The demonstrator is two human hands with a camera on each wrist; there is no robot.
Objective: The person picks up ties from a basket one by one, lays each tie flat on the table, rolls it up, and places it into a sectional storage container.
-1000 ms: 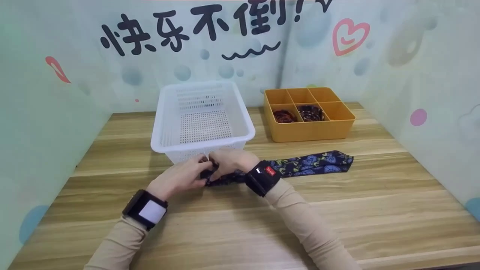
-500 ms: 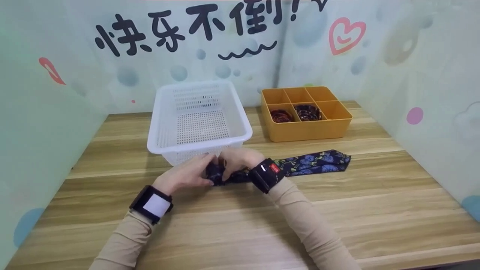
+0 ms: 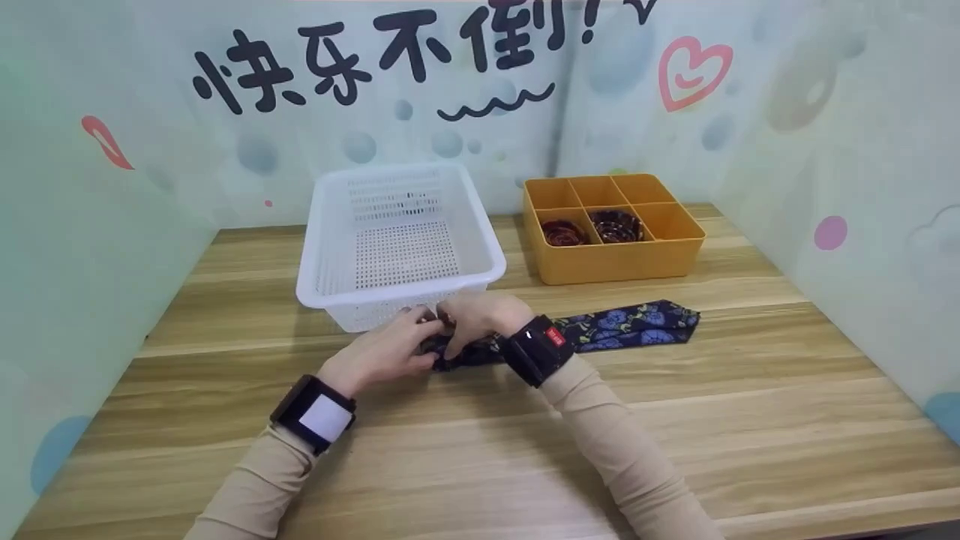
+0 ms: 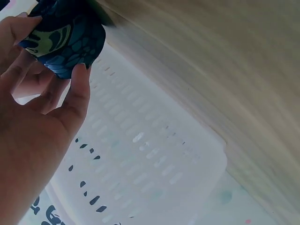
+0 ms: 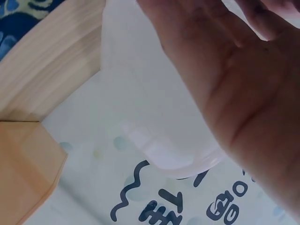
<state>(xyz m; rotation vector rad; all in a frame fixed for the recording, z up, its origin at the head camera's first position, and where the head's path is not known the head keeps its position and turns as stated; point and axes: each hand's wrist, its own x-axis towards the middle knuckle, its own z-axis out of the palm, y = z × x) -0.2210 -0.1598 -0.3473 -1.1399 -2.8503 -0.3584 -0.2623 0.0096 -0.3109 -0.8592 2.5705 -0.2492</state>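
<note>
A dark navy necktie (image 3: pixel 619 326) with blue and yellow-green flowers lies across the table, its wide pointed end flat at the right. Its other end is a roll (image 4: pixel 70 40), which my left hand (image 3: pixel 386 351) holds between thumb and fingers. From the other side, my right hand (image 3: pixel 484 319) pinches the same roll, with the wrist passing over the strip. Both hands are close in front of the white basket (image 3: pixel 405 292). In the right wrist view the palm shows but the fingertips are cut off, while some flat necktie fabric appears at the top left corner.
Behind the flat end stands a yellow-orange divided box (image 3: pixel 622 262). Two of its front compartments hold a dark red coil (image 3: pixel 564 233) and a dark patterned coil (image 3: pixel 616 226). Printed walls (image 3: pixel 832 150) border the wooden table (image 3: pixel 450 465) at the back and sides.
Both hands have shifted a little to the right along the necktie, carrying the rolled end with them. The wide end, basket and box stay in place; the head view shifts slightly.
</note>
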